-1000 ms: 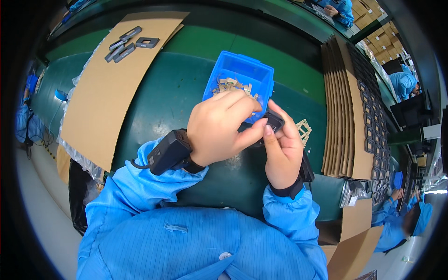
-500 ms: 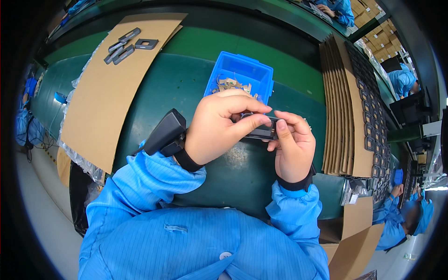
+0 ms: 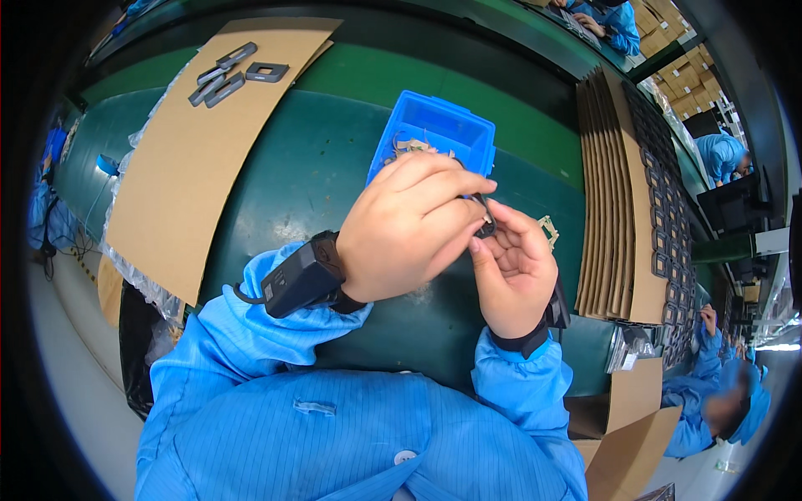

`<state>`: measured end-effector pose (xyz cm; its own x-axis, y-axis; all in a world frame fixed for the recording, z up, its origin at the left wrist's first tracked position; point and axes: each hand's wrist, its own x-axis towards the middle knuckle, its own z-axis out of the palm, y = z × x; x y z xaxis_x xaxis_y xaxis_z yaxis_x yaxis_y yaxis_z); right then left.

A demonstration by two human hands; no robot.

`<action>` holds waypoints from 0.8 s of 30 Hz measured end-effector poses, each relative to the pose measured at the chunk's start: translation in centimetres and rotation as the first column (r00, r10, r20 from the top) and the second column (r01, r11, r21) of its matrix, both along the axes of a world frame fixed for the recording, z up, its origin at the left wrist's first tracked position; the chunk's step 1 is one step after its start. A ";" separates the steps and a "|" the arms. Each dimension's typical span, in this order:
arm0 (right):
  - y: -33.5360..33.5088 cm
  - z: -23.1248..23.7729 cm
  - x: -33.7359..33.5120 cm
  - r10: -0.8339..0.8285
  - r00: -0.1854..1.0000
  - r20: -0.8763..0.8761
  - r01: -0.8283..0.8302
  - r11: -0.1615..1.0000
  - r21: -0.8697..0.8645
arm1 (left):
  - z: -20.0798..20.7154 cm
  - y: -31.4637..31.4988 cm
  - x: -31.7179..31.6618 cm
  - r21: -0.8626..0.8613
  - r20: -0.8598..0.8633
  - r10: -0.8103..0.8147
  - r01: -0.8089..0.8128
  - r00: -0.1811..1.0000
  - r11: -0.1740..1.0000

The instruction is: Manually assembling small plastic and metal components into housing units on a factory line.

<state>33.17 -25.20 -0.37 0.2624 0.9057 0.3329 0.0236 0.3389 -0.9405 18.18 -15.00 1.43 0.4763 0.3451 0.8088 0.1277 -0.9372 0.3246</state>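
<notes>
Between my two hands, over the green bench, is a small dark plastic frame [image 3: 488, 224], tilted and mostly hidden behind my left fingers. My left hand [image 3: 409, 225] reaches across the top of it, back of the hand up, fingers curled over its edge. On the other side, my right hand [image 3: 520, 271] pinches the frame's near end between thumb and fingers, palm partly turned up. Just beyond both hands stands a blue plastic bin [image 3: 455, 121] with tan scraps [image 3: 409, 145] inside. A pale tan cut-out piece [image 3: 548, 230] shows beside my right fingers.
At left, a cardboard sheet [image 3: 175, 184] carries several grey plastic housings [image 3: 266, 73]. Upright cardboard sheets [image 3: 597, 200] stand at right beside rows of dark frames [image 3: 660, 217]. An open carton [image 3: 635, 417] sits at lower right. Co-workers in blue [image 3: 710, 392] are beyond.
The dark frame has been turned and tilted, so less of it shows. My left hand has rolled over it, back upward, and my right palm has opened upward somewhat.
</notes>
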 end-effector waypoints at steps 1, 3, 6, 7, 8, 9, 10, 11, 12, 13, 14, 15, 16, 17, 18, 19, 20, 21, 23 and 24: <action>0.0 0.1 0.0 -0.035 0.999 0.033 0.034 0.999 0.038 | 0.0 -0.1 -0.1 -0.001 0.001 0.001 -0.001 1.000 1.000; -0.1 0.2 0.2 -0.071 0.993 0.093 0.068 0.997 0.031 | 0.1 -0.1 -0.2 0.009 -0.007 0.009 -0.009 1.000 1.000; 0.0 0.3 0.3 -0.176 0.924 0.340 0.139 0.982 0.129 | 0.5 -0.4 -0.5 0.046 -0.060 0.058 -0.055 0.997 0.997; 0.0 0.5 0.1 -0.216 0.889 0.404 0.165 0.974 0.156 | 0.6 -0.6 -0.5 0.046 -0.060 0.059 -0.057 0.996 0.997; 0.0 0.7 0.0 -0.255 0.848 0.465 0.189 0.964 0.185 | 0.6 -0.7 -0.4 0.037 -0.057 0.066 -0.064 0.996 0.997; 0.0 0.6 0.1 -0.255 0.847 0.466 0.189 0.964 0.185 | 0.6 -0.8 -0.4 0.028 -0.052 0.072 -0.070 0.996 0.997; 0.0 0.6 0.2 -0.287 0.793 0.538 0.190 0.955 0.228 | 0.6 -0.8 -0.4 0.027 -0.052 0.071 -0.070 0.996 0.997; 0.0 0.5 0.3 -0.318 0.731 0.603 0.188 0.944 0.271 | 0.6 -0.8 -0.5 0.027 -0.064 0.060 -0.058 0.996 0.998; 0.1 0.5 0.3 -0.318 0.732 0.603 0.187 0.944 0.271 | 0.6 -0.8 -0.5 0.028 -0.076 0.049 -0.047 0.996 0.999; 0.1 0.5 0.2 -0.316 0.725 0.612 0.176 0.944 0.279 | 0.5 -0.8 -0.5 0.028 -0.077 0.050 -0.048 0.996 0.998; 0.1 0.5 0.2 -0.315 0.718 0.620 0.166 0.943 0.287 | 0.5 -0.8 -0.6 0.021 -0.073 0.046 -0.045 0.996 0.999; 0.1 0.5 0.2 -0.314 0.719 0.620 0.164 0.943 0.288 | 0.5 -0.8 -0.6 0.015 -0.069 0.045 -0.044 0.997 0.999; 0.1 0.5 0.2 -0.301 0.738 0.604 0.156 0.947 0.281 | 0.4 -0.6 -0.5 0.015 -0.069 0.047 -0.046 0.997 0.999; 0.1 0.5 0.2 -0.287 0.756 0.588 0.147 0.950 0.275 | 0.2 -0.3 -0.4 -0.046 -0.006 -0.001 0.000 1.000 0.999; 0.2 0.5 0.2 -0.288 0.757 0.587 0.147 0.950 0.276 | 0.1 0.0 -0.3 -0.102 0.060 -0.047 0.053 0.997 0.993; 0.2 0.5 0.3 -0.286 0.758 0.587 0.143 0.950 0.278 | 0.2 0.2 -0.3 -0.100 0.060 -0.046 0.052 0.997 0.994; 0.2 0.5 0.4 -0.283 0.759 0.586 0.139 0.950 0.279 | 0.2 0.5 -0.4 -0.165 0.106 -0.031 0.049 0.994 0.985; 0.1 0.5 0.2 -0.285 0.759 0.585 0.140 0.950 0.281 | 0.3 0.8 -0.5 -0.227 0.152 -0.017 0.051 0.988 0.973; -0.1 0.7 -0.2 -0.262 0.873 0.412 0.225 0.965 0.137 | 0.3 2.4 -0.9 -0.269 0.146 0.129 -0.086 0.981 0.959; -0.1 0.6 -0.3 -0.253 0.904 0.346 0.232 0.967 0.100 | 0.2 3.3 -1.1 -0.250 0.088 0.213 -0.185 0.973 0.950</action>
